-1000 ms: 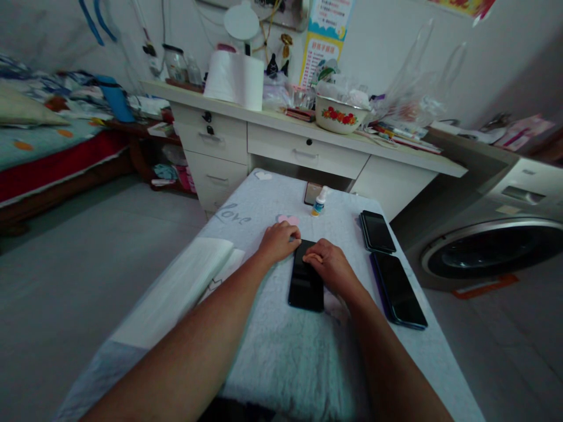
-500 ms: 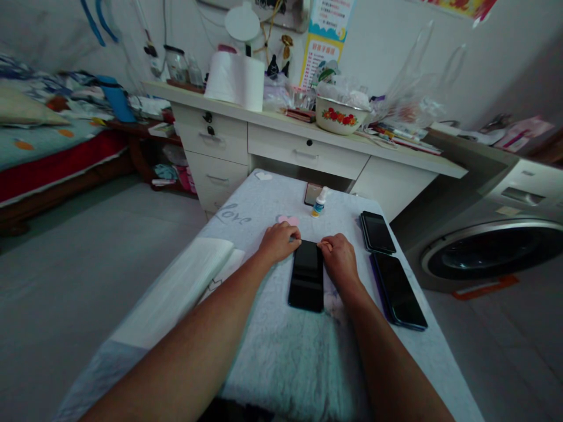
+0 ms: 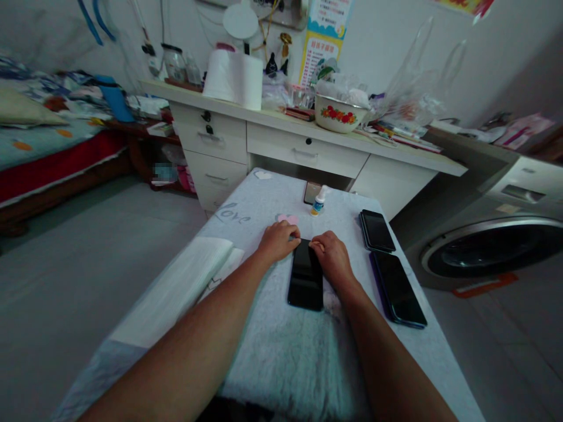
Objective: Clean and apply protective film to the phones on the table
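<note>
A black smartphone (image 3: 305,278) lies screen up on the cloth-covered table, its long side pointing away from me. My left hand (image 3: 280,240) is closed at its far left corner, thumb and fingertips against the edge. At the far right corner my right hand (image 3: 332,252) is closed in a pinch, its fingertips over the phone's top edge. Whatever lies between the right fingertips is hidden. Beyond the hands stands a small white spray bottle (image 3: 319,201) with a blue and yellow label, and behind it lies another phone (image 3: 311,191).
To the right lie a stack of dark phones (image 3: 377,231) and a larger dark phone on a purple one (image 3: 399,290). White folded sheets (image 3: 176,290) lie along the table's left side. A white desk (image 3: 303,146) stands beyond, with a washing machine (image 3: 492,234) at right.
My right hand has moved a little left, its fingertips now over the phone's top edge. My left hand and the phone have stayed in place.
</note>
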### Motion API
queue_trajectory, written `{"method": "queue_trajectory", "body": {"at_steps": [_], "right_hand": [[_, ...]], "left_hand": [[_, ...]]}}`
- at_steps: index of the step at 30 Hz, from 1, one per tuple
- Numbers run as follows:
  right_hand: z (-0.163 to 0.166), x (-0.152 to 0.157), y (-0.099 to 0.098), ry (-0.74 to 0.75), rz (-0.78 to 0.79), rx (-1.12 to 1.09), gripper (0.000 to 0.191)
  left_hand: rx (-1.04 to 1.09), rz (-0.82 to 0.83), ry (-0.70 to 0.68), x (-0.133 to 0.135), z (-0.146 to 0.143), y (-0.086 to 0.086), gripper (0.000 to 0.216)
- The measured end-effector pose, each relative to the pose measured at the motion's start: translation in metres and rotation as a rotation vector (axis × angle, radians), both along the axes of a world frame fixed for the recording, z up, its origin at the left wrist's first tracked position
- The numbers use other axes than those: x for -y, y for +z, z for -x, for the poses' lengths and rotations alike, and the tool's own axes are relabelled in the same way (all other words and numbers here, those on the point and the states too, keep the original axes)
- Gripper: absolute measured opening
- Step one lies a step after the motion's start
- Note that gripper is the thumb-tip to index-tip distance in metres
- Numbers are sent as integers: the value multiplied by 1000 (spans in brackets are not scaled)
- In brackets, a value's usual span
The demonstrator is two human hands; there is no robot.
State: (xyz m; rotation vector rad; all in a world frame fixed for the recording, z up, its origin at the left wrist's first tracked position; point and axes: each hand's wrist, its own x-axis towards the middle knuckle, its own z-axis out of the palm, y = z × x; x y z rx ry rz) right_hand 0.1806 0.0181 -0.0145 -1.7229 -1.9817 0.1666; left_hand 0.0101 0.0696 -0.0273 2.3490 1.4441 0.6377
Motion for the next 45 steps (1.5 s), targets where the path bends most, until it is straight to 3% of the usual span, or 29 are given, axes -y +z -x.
{"method": "queue_trajectory", "body": {"at_steps": [14,22,37,45], "right_hand": [[-6,22,27,350,255,-93,9],[-21,35,32,448,460,-216,5],[-23,11,3,45,42,-125,12],[-26,3,-1,-73,-8,-89,19]], "left_hand": [[19,-1,-1,-1,0,-3,17],[17,10,-1,0,-1,1,16],[7,18,-3,-1,-1,-2,18],[16,10,-8,-2,-1,-2,18]]}}
